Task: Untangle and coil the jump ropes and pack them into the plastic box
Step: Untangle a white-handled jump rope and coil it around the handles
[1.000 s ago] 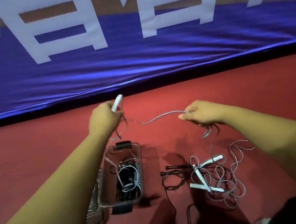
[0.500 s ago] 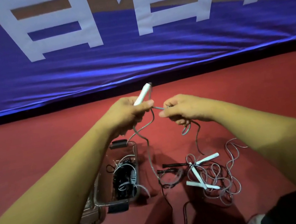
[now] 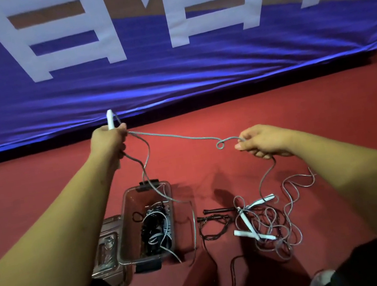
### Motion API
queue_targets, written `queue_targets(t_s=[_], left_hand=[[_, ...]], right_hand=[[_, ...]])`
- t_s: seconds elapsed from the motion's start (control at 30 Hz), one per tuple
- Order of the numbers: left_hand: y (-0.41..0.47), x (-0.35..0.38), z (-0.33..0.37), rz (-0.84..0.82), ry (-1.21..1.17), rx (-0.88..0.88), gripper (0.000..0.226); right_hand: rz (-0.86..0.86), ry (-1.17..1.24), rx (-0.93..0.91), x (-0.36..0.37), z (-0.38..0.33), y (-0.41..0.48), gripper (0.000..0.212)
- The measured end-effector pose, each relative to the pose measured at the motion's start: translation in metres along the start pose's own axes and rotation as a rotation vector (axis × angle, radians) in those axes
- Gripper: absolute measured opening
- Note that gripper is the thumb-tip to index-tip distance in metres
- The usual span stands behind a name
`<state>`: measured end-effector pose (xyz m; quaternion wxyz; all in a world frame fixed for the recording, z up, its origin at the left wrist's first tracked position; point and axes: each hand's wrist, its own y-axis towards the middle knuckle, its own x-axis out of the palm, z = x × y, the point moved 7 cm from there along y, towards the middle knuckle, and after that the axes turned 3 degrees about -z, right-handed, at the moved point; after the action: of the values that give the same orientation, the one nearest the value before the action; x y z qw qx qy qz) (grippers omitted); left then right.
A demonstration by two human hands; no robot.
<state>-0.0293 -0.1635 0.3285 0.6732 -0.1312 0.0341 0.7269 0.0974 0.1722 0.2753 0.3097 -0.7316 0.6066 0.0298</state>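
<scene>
My left hand grips a white jump-rope handle upright, with loops of its grey cord gathered in the same fist. The cord stretches rightwards to my right hand, which pinches it just past a small curl. From there the cord drops to a tangled pile of grey ropes with white handles on the red floor. A clear plastic box stands below my left hand and holds coiled black and white ropes. One loop of the held cord hangs over the box's right side.
A black jump rope lies loose between the box and the grey pile, its cord trailing toward my legs. The box's clear lid lies to the left of it. A blue banner with white characters runs along the far edge of the floor.
My hands were close together half a second ago and have since moved apart, drawing a length of grey cord out between them. The left hand rose and shifted left with the handle.
</scene>
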Motion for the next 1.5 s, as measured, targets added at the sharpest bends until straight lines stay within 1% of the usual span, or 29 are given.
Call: queue_targets(t_s=[0.07, 0.17, 0.2, 0.23, 0.27, 0.3, 0.33, 0.37, 0.43, 0.5, 0.53, 0.63, 0.7, 0.77, 0.83, 0.9, 0.93, 0.97, 1.0, 1.1, 1.13, 1.2, 1.23, 1.27, 1.33, 1.37, 1.4, 1.43, 1.5], left_hand=[[0.006, -0.007, 0.000, 0.002, 0.182, 0.063, 0.024], [0.003, 0.003, 0.006, -0.053, 0.778, 0.239, 0.019], [-0.003, 0.010, 0.011, -0.055, 0.936, 0.297, 0.016], [-0.013, 0.019, 0.017, -0.067, 1.004, 0.346, 0.014], [-0.024, 0.030, 0.023, -0.106, 0.993, 0.376, 0.012], [-0.034, 0.043, 0.025, -0.177, 0.873, 0.381, 0.014], [-0.045, 0.058, 0.025, -0.281, 0.680, 0.332, 0.018], [-0.059, 0.075, 0.021, -0.417, 0.470, 0.236, 0.024], [-0.086, 0.108, 0.016, -0.651, 0.169, 0.071, 0.036], [-0.103, 0.127, 0.016, -0.765, 0.050, 0.044, 0.035], [-0.105, 0.131, 0.013, -0.783, 0.068, 0.038, 0.035], [-0.102, 0.126, 0.007, -0.777, 0.222, -0.003, 0.021], [-0.095, 0.119, 0.010, -0.696, 0.226, 0.006, 0.020], [-0.081, 0.103, 0.024, -0.534, 0.024, 0.013, 0.024], [-0.067, 0.080, 0.038, -0.367, -0.237, 0.033, 0.023], [-0.052, 0.056, 0.044, -0.231, -0.413, 0.062, 0.021], [-0.045, 0.046, 0.042, -0.186, -0.449, 0.064, 0.021], [-0.041, 0.039, 0.040, -0.159, -0.414, 0.059, 0.020], [-0.038, 0.035, 0.036, -0.145, -0.288, 0.067, 0.018], [-0.033, 0.027, 0.031, -0.084, 0.297, 0.126, 0.007], [-0.031, 0.024, 0.033, -0.037, 0.400, 0.165, 0.012], [-0.035, 0.025, 0.049, 0.031, 0.455, 0.285, 0.020], [-0.041, 0.033, 0.057, -0.010, 0.437, 0.329, 0.021], [-0.050, 0.047, 0.061, -0.126, 0.387, 0.331, 0.021], [-0.076, 0.078, 0.057, -0.476, 0.279, 0.234, 0.025], [-0.089, 0.090, 0.053, -0.622, 0.300, 0.203, 0.028], [-0.099, 0.097, 0.050, -0.715, 0.364, 0.215, 0.030], [-0.102, 0.099, 0.049, -0.745, 0.405, 0.249, 0.032], [-0.095, 0.096, 0.056, -0.640, 0.353, 0.300, 0.029]], right_hand=[[0.009, 0.008, -0.029, -0.003, -0.004, -0.004, 0.016], [-0.093, 0.125, -0.097, 0.011, -0.026, -0.008, 0.009], [-0.109, 0.137, -0.129, 0.017, -0.038, -0.009, 0.010], [-0.103, 0.122, -0.159, 0.022, -0.050, -0.009, 0.013], [-0.076, 0.083, -0.183, 0.025, -0.060, -0.010, 0.015], [-0.041, 0.037, -0.199, 0.028, -0.070, -0.010, 0.016], [-0.013, 0.000, -0.207, 0.031, -0.078, -0.010, 0.017], [0.002, -0.024, -0.207, 0.034, -0.083, -0.010, 0.019], [0.011, -0.042, -0.190, 0.040, -0.087, -0.009, 0.024], [0.042, -0.023, -0.173, 0.040, -0.088, -0.009, 0.024], [0.070, -0.014, -0.180, 0.039, -0.089, -0.008, 0.022], [0.191, -0.148, -0.295, 0.027, -0.098, -0.010, 0.021], [0.175, -0.230, -0.350, 0.023, -0.096, -0.013, 0.019], [0.111, -0.275, -0.324, 0.018, -0.079, -0.011, 0.020], [0.080, -0.277, -0.227, 0.006, -0.051, -0.007, 0.021], [0.089, -0.213, -0.106, -0.009, -0.018, -0.005, 0.021], [0.093, -0.150, -0.034, -0.014, -0.002, -0.006, 0.022], [0.089, -0.074, 0.026, -0.016, 0.011, -0.007, 0.022], [0.078, -0.012, 0.054, -0.016, 0.017, -0.007, 0.020], [0.067, -0.026, -0.039, -0.011, -0.006, -0.003, 0.022], [0.051, -0.063, -0.084, -0.004, -0.023, -0.004, 0.023], [0.002, -0.139, -0.159, 0.013, -0.058, -0.007, 0.023], [-0.024, -0.175, -0.201, 0.022, -0.074, -0.010, 0.023], [-0.041, -0.196, -0.245, 0.030, -0.088, -0.013, 0.022], [-0.032, -0.182, -0.323, 0.039, -0.109, -0.017, 0.022], [-0.003, -0.151, -0.346, 0.037, -0.115, -0.018, 0.022], [0.025, -0.111, -0.357, 0.034, -0.119, -0.018, 0.021], [0.037, -0.067, -0.360, 0.031, -0.120, -0.018, 0.021], [0.001, -0.012, -0.360, 0.026, -0.114, -0.017, 0.023]])
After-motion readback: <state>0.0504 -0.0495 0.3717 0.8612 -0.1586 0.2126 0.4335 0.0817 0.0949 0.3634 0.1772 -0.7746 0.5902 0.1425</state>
